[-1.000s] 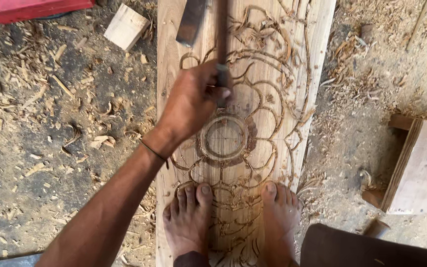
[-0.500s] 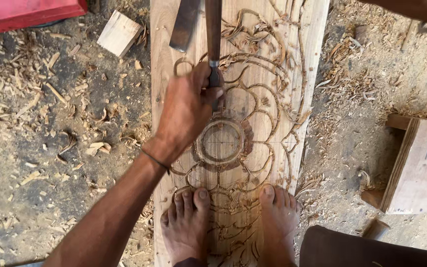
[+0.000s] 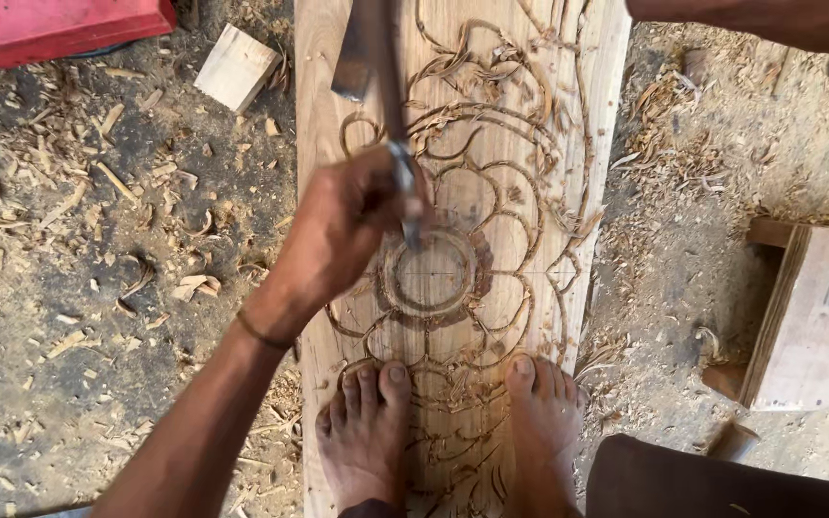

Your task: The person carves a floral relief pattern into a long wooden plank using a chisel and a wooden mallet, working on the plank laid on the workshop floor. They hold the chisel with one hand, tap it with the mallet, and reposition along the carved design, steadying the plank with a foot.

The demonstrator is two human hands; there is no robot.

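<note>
My left hand [image 3: 343,230] is closed around a long metal chisel [image 3: 390,115]. The chisel's tip rests on the upper rim of the carved round ring [image 3: 434,278] in the middle of a flower pattern. The pattern is cut into a long pale wooden plank [image 3: 539,125] lying on the ground. Both my bare feet [image 3: 367,436] [image 3: 541,422] stand on the plank's near end. Only a forearm [image 3: 750,19] shows along the top right edge; its hand is out of frame. A dark flat tool [image 3: 352,58] is near the top of the plank, beside the chisel shaft.
Wood shavings and chips [image 3: 98,221] cover the dirt floor on the left. A small wooden block [image 3: 235,67] and a red box [image 3: 59,24] lie at top left. A wooden box [image 3: 817,321] stands at right, and a dark rounded object [image 3: 722,480] sits at bottom right.
My left hand has slid the chisel down the plank, so its tip went from the petals above the ring to the ring's rim. The forearm came into view at top right.
</note>
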